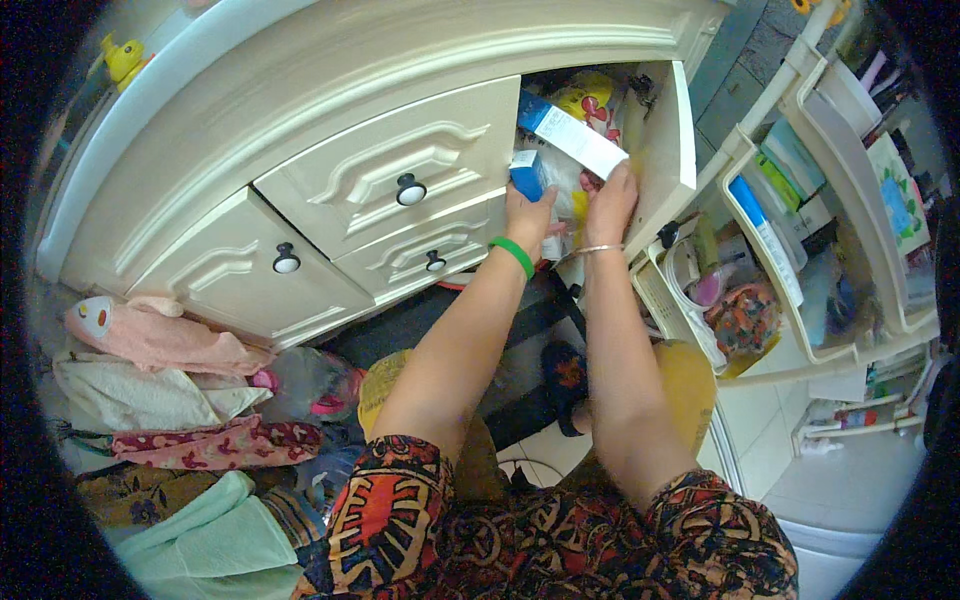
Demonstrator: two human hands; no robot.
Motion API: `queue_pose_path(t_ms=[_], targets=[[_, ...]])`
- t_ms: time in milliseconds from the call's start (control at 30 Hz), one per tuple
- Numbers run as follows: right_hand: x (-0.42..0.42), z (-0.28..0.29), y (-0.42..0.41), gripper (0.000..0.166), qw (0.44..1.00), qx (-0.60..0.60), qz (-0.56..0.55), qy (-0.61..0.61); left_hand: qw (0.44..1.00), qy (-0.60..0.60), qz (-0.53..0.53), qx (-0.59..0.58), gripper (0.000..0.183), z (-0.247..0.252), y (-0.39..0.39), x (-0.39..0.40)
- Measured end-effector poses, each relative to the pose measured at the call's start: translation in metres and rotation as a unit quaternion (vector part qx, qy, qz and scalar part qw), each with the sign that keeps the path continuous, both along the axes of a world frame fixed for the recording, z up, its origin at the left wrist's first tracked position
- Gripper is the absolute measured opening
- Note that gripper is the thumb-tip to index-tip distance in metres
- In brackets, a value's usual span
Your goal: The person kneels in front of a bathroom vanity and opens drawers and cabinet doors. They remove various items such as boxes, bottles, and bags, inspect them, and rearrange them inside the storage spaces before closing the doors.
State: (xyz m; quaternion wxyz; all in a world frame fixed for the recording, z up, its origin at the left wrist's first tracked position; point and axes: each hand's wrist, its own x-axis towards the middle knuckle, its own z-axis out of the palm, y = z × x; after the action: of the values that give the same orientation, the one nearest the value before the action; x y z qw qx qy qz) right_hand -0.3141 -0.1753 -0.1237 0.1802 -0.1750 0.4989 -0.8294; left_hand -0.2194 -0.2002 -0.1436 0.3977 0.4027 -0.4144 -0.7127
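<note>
My left hand [531,219], with a green band at the wrist, grips a small blue and white box [528,178] at the mouth of an open cabinet compartment. My right hand [611,208], wearing a thin bracelet, is at the near end of a long white and blue carton [577,141] and appears to hold it; its fingers are partly hidden. The carton slants across the opening. Behind it lies a yellow and red plastic package [589,96]. Clear plastic wrapping [559,169] shows between the two boxes. The cabinet door [667,161] stands open to the right of my right hand.
Closed cream cabinet fronts with a round knob [410,190] extend to the left. At right stands a tiered plastic rack [806,341] holding boxes and bags. Towels [217,536] hang at lower left. A yellow toy duck [124,61] sits on the countertop edge.
</note>
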Motion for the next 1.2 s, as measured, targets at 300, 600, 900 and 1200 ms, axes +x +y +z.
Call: queue_pose_path(t_ms=[300, 600, 900, 1200], targets=[[0.050, -0.022, 0.056, 0.036, 0.994, -0.007, 0.092, -0.064, 0.964, -0.107, 0.054, -0.237, 0.053, -0.017, 0.006, 0.032], [0.037, -0.038, 0.094, 0.029, 0.967, 0.088, 0.236, -0.048, 0.997, 0.051, 0.046, -0.040, 0.055, 0.043, 0.040, 0.058], [0.037, -0.028, 0.113, 0.041, 0.940, -0.039, 0.331, -0.068, 0.995, 0.016, 0.084, 0.054, 0.063, 0.046, 0.046, 0.065], [0.026, -0.026, 0.110, 0.039, 0.902, 0.136, 0.386, 0.136, 0.984, 0.072, 0.115, -0.115, 0.082, 0.033, 0.046, 0.068]])
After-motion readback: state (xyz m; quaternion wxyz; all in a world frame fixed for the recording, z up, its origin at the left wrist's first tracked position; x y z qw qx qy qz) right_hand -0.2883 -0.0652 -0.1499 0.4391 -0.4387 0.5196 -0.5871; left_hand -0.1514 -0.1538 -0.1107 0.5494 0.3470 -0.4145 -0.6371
